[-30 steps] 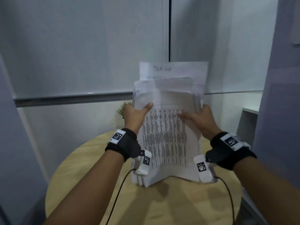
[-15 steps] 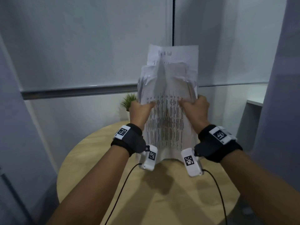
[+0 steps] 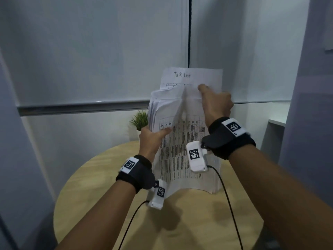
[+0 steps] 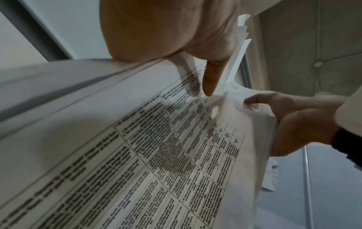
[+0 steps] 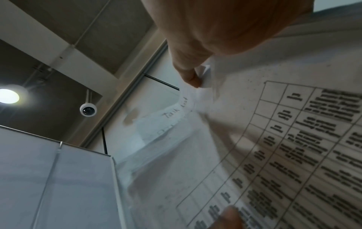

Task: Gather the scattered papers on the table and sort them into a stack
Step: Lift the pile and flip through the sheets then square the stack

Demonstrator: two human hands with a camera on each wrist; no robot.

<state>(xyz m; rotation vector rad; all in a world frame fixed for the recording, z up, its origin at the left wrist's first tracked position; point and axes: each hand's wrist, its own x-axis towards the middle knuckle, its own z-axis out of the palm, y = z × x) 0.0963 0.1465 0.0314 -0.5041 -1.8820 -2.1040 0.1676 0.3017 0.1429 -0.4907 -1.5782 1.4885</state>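
Note:
A thick bundle of white papers (image 3: 182, 147) stands upright, its bottom edge on the round wooden table (image 3: 100, 177). The front sheet carries a printed table (image 4: 176, 155); a handwritten "Task List" sheet (image 3: 191, 76) sticks up at the back. My left hand (image 3: 153, 137) grips the bundle's left edge, thumb across the front sheet (image 4: 208, 80). My right hand (image 3: 215, 103) is up at the top edge, thumb and fingers pinching the upper ends of the sheets (image 5: 203, 82). The fingers behind the paper are hidden.
A small green potted plant (image 3: 140, 120) stands on the table behind the papers. Grey walls and blinds close in behind, a white shelf (image 3: 275, 123) is at the right. Wrist-camera cables (image 3: 228, 204) trail over the tabletop.
My right hand let go of the bundle's right side and moved up to its top edge. The bundle came down and now stands on the table; my left hand kept its grip.

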